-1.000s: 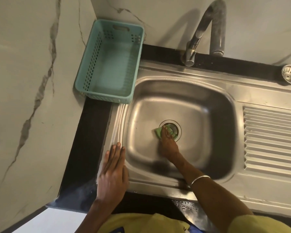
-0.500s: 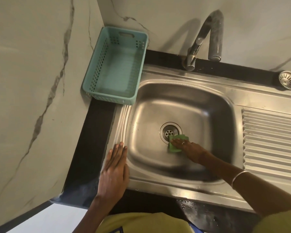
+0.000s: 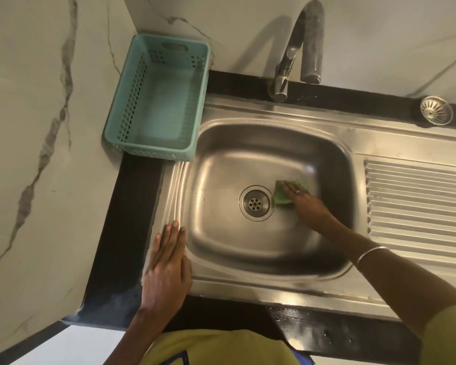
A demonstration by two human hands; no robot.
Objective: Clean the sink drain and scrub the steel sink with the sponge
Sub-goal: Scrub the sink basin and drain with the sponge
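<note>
Sponge (image 3: 283, 196), green and flat, lies on the steel sink (image 3: 221, 248) floor just right of the round perforated drain (image 3: 255, 203), pressed under the right hand (image 3: 304, 200)'s extended fingers. The left hand (image 3: 166, 270) rests flat, fingers straight together, on the ridged left rim.
</note>
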